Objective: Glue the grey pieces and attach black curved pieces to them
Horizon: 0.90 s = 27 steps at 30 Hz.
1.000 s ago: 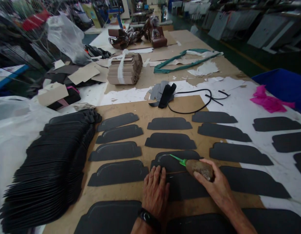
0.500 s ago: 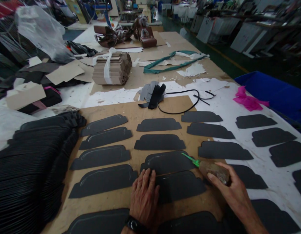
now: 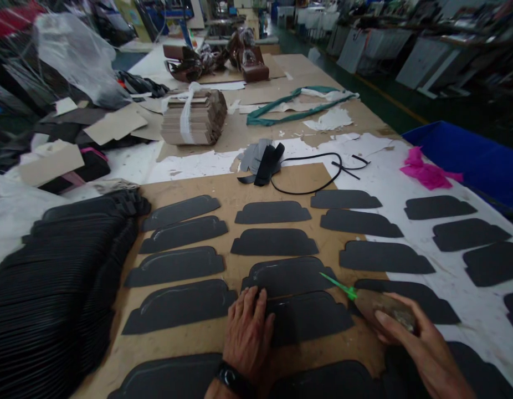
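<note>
Bottle grasped in right fingers, nozzle best kept low and steady over the right end of a black piece on the board, with left fingers, gripping nothing, laid along that piece's near edge.

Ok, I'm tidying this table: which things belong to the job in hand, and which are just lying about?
Likely the job's:
green-tipped brown tool, in the right hand
dark panel at the left hand's fingertips
other dark panels in rows
tall dark stack

Probably just lying about:
magenta scrap
black cord
teal strip
tied brown bundle
</note>
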Tool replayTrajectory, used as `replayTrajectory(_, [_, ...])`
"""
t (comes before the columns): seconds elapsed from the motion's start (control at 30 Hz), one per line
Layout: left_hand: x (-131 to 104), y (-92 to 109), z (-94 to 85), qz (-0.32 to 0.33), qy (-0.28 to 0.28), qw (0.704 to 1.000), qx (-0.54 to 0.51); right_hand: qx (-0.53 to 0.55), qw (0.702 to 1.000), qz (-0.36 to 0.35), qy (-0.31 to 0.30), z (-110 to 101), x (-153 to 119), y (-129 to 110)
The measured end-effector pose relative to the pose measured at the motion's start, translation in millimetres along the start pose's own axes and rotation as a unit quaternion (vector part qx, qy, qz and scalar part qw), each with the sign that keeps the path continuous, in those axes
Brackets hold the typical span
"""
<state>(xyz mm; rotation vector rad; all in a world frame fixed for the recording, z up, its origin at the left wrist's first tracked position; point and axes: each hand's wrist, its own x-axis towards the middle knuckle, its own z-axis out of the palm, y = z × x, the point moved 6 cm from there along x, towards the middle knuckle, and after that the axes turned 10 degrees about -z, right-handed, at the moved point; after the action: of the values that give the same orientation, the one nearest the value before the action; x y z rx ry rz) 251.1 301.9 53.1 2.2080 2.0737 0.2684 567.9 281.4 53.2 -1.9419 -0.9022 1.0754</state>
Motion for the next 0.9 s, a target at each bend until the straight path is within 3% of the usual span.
replayTrajectory(0.13, [11.7, -5.9, -12.0, -0.028, -0.003, 0.998, -0.051, 0.16, 0.986, 0.039, -0.024, 10.7, -3.8, -0.3])
replayTrajectory(0.23, [30.4, -9.2, -17.4, -0.044, 0.002, 0.997, -0.061, 0.18, 0.983, 0.022, -0.034, 28.0, 5.0, -13.7])
replayTrajectory(0.4, [62.3, -15.3, -4.3, -0.048, 0.003, 0.999, -0.022, 0.077, 0.99, -0.074, -0.087, 83.5, 31.0, -59.5])
replayTrajectory(0.57, [63.2, -22.6, 11.7, -0.064, -0.029, 0.997, -0.008, -0.081, 0.962, -0.22, -0.139, 142.8, 43.1, -103.8])
replayTrajectory(0.7, [55.9, -22.4, 12.4, -0.081, -0.031, 0.996, -0.013, -0.112, 0.947, -0.247, -0.173, 169.7, 45.8, -109.7])
replayTrajectory(0.9, [56.6, -22.6, 13.6, -0.085, -0.035, 0.996, -0.023, -0.123, 0.941, -0.244, -0.198, 184.2, 50.6, -108.1])
